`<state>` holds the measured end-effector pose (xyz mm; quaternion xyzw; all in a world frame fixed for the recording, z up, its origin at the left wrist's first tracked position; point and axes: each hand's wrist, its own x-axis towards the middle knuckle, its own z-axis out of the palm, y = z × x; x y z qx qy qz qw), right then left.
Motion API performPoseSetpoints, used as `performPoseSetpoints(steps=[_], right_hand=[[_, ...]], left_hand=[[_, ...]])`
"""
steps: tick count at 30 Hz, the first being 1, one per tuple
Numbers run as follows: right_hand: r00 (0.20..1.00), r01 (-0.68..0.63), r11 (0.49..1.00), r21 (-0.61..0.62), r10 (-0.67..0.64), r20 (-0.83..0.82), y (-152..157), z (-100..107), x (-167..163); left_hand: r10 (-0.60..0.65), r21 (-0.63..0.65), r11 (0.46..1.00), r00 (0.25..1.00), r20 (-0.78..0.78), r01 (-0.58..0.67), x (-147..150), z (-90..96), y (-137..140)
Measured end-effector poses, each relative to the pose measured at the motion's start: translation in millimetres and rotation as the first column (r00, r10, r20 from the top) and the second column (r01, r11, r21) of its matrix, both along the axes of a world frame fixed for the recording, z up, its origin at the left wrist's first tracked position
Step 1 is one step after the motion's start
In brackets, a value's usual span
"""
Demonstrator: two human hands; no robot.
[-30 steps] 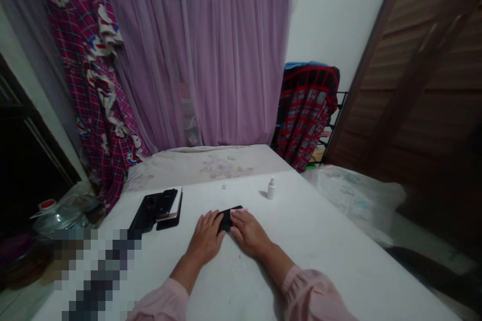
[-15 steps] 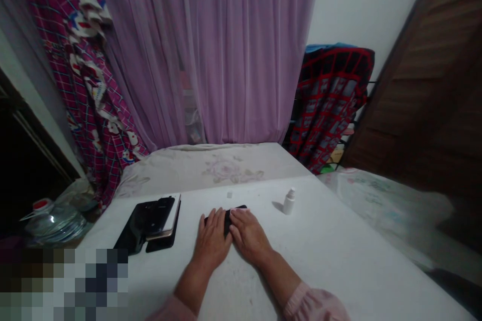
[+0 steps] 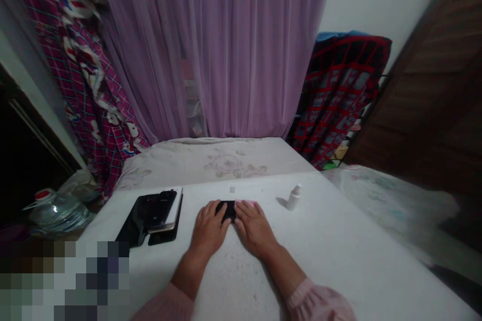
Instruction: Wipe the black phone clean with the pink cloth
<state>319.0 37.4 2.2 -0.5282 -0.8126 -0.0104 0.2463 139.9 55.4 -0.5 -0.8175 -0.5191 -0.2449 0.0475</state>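
A dark flat phone [image 3: 228, 210] lies on the white table between my two hands, its ends covered by my fingers. My left hand [image 3: 210, 226] holds its left end, with the fingers over the top and the thumb along the near side. Over the right end rests my right hand [image 3: 254, 227], fingers close together and pressed down on a pink cloth [image 3: 249, 202]. Only a thin strip of that cloth shows past the fingertips. A small white spray bottle [image 3: 293, 198] stands upright to the right of my hands.
Stacked phones [image 3: 162, 210] and a black tablet-like device [image 3: 133, 220] lie left on the white table [image 3: 241, 281]. A tiny grey square [image 3: 232, 189] sits beyond my hands. A large water bottle [image 3: 56, 213] stands off the left side. Purple curtains [image 3: 248, 50] hang behind.
My hands have spread slightly apart, and more of the phone shows between them. It now lies straighter across, where before it was tilted. The camera view has shifted a little.
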Motion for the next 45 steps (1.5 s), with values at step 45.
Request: performPoseSetpoints(steps=[45], right_hand=[[0.969, 0.245, 0.963, -0.115, -0.242, 0.044, 9.7, 3.2, -1.8]], left_hand=[[-0.075, -0.102, 0.991, 0.989, 0.128, 0.088, -1.7, -5.1, 0.3]])
